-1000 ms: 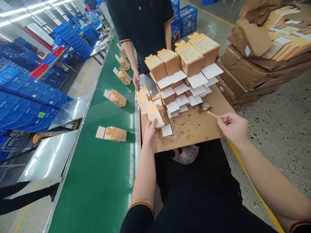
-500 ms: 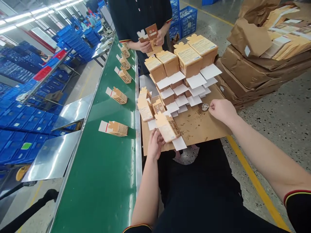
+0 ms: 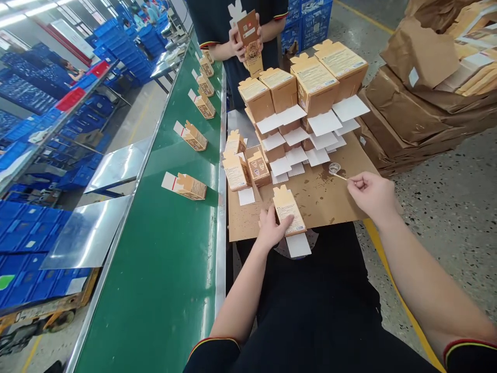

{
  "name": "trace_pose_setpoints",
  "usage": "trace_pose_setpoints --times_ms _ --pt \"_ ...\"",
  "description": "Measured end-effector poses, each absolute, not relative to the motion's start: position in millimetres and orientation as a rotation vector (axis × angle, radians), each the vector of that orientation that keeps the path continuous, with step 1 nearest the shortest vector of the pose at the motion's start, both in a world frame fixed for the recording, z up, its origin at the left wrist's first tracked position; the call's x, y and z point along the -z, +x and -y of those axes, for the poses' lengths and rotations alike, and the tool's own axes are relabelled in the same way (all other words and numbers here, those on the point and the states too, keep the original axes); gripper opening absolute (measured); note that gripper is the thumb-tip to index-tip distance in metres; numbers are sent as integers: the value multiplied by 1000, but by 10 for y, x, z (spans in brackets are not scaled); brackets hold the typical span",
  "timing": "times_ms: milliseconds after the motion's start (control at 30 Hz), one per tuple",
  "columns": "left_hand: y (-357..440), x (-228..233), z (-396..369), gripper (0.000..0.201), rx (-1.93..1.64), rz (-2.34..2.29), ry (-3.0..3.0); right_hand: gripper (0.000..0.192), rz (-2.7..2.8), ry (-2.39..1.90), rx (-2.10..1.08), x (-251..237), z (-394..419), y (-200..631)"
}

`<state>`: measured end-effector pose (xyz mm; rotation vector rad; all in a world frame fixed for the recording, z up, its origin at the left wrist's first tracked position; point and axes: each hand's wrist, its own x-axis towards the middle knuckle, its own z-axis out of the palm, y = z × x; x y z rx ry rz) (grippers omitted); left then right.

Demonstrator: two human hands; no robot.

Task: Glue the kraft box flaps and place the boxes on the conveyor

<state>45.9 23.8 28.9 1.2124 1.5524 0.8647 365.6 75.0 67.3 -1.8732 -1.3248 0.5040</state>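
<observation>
Gluing step: left hand (image 3: 272, 228) presses flat on the small brown printed carton (image 3: 288, 210) at frame centre, white flap overhanging the brown cardboard tabletop (image 3: 326, 199). Right hand (image 3: 368, 194) pinches the thin stick (image 3: 339, 176) beside the small clear glue cup (image 3: 334, 168) (right of centre); next, likely stick to flap.

The left hand (image 3: 273, 228) presses a flat carton (image 3: 288, 211) onto the brown board (image 3: 322, 199), its white flap (image 3: 298, 245) hanging over the near edge; the right hand (image 3: 368, 194) pinches a thin stick (image 3: 339, 176) whose tip lies just beside a small clear cup (image 3: 334, 168); behind, cartons (image 3: 306, 88) stand in tiers with white flaps fanned forward; on the left a green belt (image 3: 174, 248) carries a row of boxes (image 3: 189, 187); at the far end a co-worker's hands (image 3: 243, 39) hold a carton upright; brown sacks (image 3: 423, 88) lie on the floor to the right.
</observation>
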Motion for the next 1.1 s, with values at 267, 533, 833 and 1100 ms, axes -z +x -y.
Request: trace_pose_setpoints --times_ms 267,533,833,1100 --pt "255 -442 3 117 -1335 -1390 1040 25 1202 -1557 -605 -407 15 3260" --pt "196 -255 -190 88 -1406 -1488 973 29 1780 -1232 -605 -17 320 2390" --pt "222 -196 -80 98 -1355 -1527 1073 34 1921 -1370 -436 117 222 2417" --pt "298 -54 90 92 -1229 -1630 1180 27 1551 -1431 -532 51 384 2655"
